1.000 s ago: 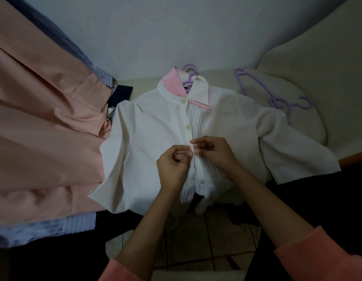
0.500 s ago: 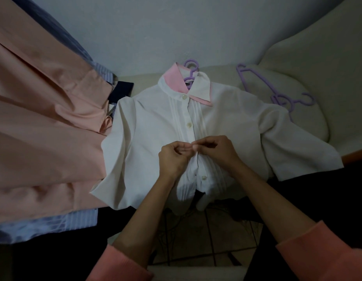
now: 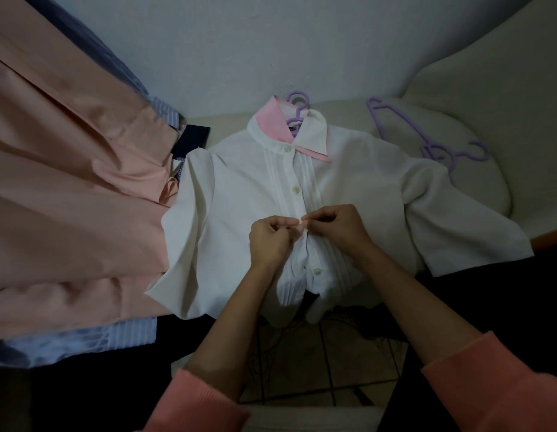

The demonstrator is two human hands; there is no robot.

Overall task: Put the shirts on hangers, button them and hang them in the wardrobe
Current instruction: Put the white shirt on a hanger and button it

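Your left hand [image 3: 271, 241] and right hand [image 3: 339, 227] are meeting at the placket of the white shirt [image 3: 239, 213], both pinching its fabric at the third button. The shirt is lying front-up on a purple hanger [image 3: 297, 112], right of the peach garment [image 3: 68, 188].

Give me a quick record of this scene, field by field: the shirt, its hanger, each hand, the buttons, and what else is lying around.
shirt: white shirt with pink-lined collar, lying flat, front up
hanger: purple hanger, hook showing above the collar
left hand: left hand pinches the placket at mid-front
right hand: right hand pinches the placket opposite, fingertips meeting the left's
buttons: top two look fastened; one lower button visible below the hands
spare: spare purple hangers lying right of the shirt
nearby: peach garment on the left
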